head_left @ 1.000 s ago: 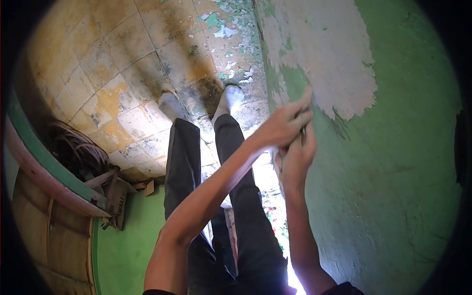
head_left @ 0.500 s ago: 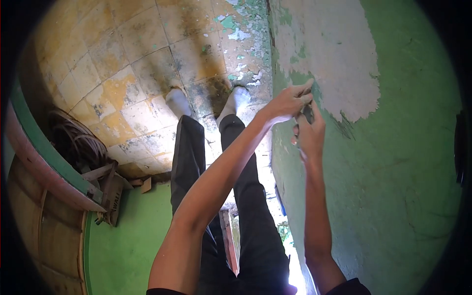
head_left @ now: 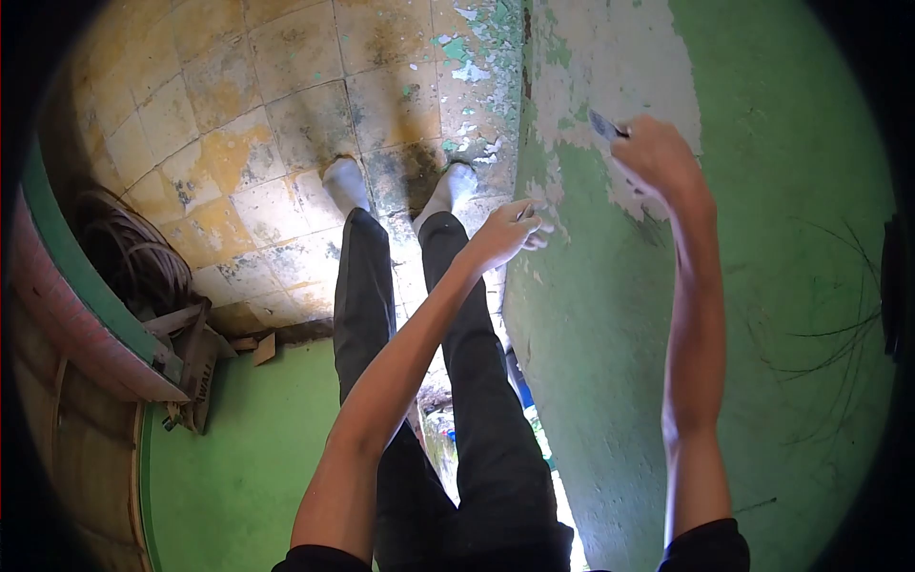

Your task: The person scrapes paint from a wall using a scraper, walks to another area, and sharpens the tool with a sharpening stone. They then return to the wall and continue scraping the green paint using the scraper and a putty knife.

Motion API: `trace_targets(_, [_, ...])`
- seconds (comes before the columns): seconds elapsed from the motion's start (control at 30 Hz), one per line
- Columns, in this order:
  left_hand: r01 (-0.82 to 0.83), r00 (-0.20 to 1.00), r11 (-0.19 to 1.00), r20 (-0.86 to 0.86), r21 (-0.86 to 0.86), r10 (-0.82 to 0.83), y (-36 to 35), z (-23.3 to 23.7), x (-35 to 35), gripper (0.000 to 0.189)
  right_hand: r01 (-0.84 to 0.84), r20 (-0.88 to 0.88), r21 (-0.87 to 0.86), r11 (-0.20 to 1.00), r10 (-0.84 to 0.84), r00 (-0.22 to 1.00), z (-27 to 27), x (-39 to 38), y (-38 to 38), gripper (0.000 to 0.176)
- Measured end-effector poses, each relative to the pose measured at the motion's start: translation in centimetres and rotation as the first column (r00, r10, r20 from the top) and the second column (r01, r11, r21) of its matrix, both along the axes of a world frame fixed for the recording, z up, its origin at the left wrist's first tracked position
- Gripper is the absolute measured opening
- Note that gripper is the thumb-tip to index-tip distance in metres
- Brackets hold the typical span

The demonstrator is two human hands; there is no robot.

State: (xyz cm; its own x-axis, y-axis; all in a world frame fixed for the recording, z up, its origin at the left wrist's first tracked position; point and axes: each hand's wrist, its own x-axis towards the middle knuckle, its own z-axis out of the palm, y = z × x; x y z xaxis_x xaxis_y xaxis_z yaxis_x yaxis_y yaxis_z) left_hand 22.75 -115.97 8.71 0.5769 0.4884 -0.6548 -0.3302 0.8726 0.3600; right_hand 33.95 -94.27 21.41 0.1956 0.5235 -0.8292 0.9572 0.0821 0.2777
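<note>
My right hand (head_left: 658, 162) is closed around a small scraper (head_left: 606, 126), whose grey blade points up and left in front of the bare, pale patch (head_left: 648, 67) of the green wall (head_left: 600, 276). Lower and to the left, my left hand (head_left: 508, 234) hangs beside the wall with its fingers curled. Whatever those fingers may hold is too small to make out. The two hands are apart.
Paint flakes (head_left: 469, 71) lie on the stained tile floor (head_left: 295, 48) along the wall's foot. My feet in light socks (head_left: 345, 183) stand on the tiles. At the left are a coiled hose (head_left: 133, 250) and a cardboard box (head_left: 198, 372).
My hands were together at the patch's lower edge and have separated. The right hand has moved up and right with the scraper, while the left has moved down and left.
</note>
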Motion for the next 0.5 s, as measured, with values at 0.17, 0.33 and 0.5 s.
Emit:
trace_targets(0.17, [-0.115,0.98,0.991,-0.158,0.072,0.125,0.7,-0.7,-1.5,0.024,-0.126,0.062,-0.052,0.991,0.129,0.99,-0.4,-3.5,6.4,0.021])
trace_targets(0.33, [-0.084,0.938,0.976,-0.315,0.199,0.145,-0.8,-1.7,-3.0,0.022,-0.566,-0.183,-0.074,0.821,0.547,0.817,-8.0,0.5,2.6,0.022])
trace_targets(0.5, [0.1,0.905,0.985,-0.423,0.137,-0.033,-1.8,0.2,-6.1,0.026,-0.537,-0.203,-0.171,0.826,0.504,0.84,-8.3,0.5,0.4,0.021])
